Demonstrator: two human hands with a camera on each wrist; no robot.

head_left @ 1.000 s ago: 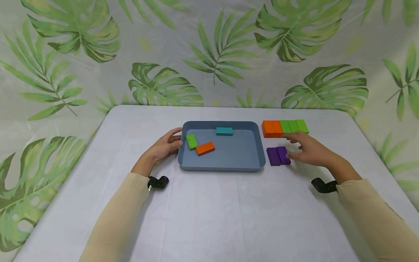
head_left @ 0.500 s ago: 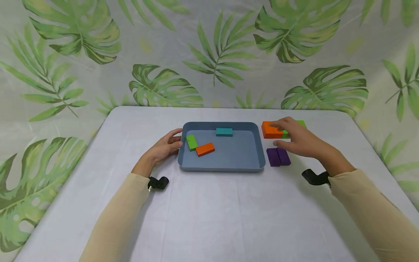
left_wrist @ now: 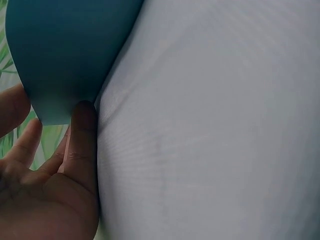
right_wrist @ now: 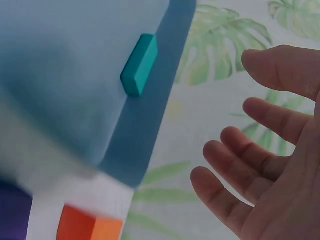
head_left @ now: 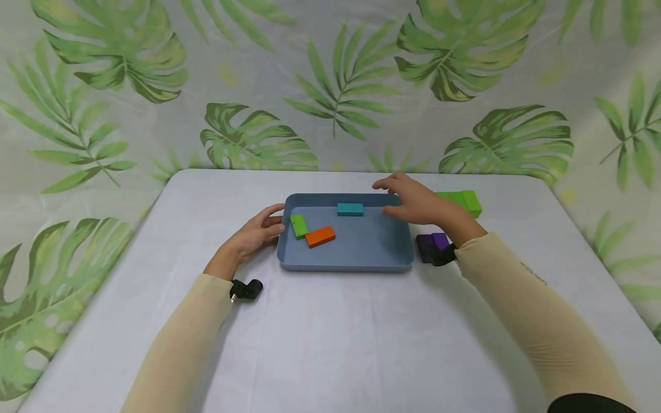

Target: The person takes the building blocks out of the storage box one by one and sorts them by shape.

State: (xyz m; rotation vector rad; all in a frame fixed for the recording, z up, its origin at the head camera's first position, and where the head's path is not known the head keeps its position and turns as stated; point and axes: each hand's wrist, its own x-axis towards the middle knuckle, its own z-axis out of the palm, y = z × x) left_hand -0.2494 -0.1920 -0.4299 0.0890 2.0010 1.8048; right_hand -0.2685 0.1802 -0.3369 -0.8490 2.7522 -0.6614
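A blue-grey tray holds a green block, an orange block and a teal block, the last lying by its back wall. My left hand rests against the tray's left end; in the left wrist view its thumb touches the outer wall. My right hand hovers over the tray's back right corner, fingers spread and holding nothing. Apart from the teal block in the right wrist view, that hand has no block near its fingertips.
Right of the tray lie green blocks and purple blocks, partly hidden by my right arm and its wrist camera. An orange block shows low in the right wrist view. A leaf-patterned cloth hangs behind the white table.
My right hand has moved left from beside the purple blocks, over the orange and green ones, to above the tray's back right corner. My left hand and the blocks in the tray have stayed put.
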